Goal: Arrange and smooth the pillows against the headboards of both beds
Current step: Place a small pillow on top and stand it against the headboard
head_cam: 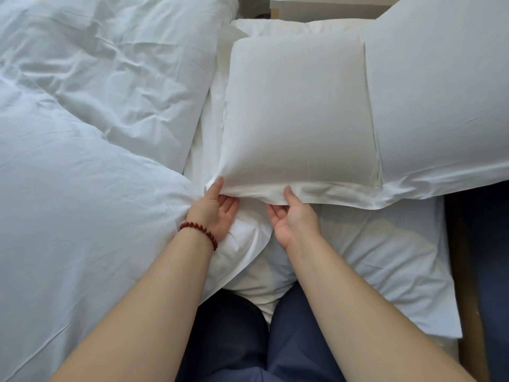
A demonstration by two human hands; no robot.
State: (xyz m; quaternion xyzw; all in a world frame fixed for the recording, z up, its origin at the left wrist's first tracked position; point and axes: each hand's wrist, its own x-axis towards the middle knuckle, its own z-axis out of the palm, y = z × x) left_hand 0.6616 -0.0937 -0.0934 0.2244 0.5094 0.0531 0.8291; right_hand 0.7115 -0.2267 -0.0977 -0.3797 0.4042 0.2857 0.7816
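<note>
Smooth white pillow [300,106] lies flat, seemingly overlapping larger pillow [440,92] beside it.

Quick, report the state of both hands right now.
The left hand pinches the lower-left corner of the square pillow.
The right hand pinches the same pillow's lower edge, thumb on top.

A rumpled white duvet [68,216] fills the lower left of the frame, with dark blue trousers [228,340] at bottom centre. A red bead bracelet [205,230] sits just left of centre, and a brown wooden bed edge [466,299] runs down the lower right.
</note>
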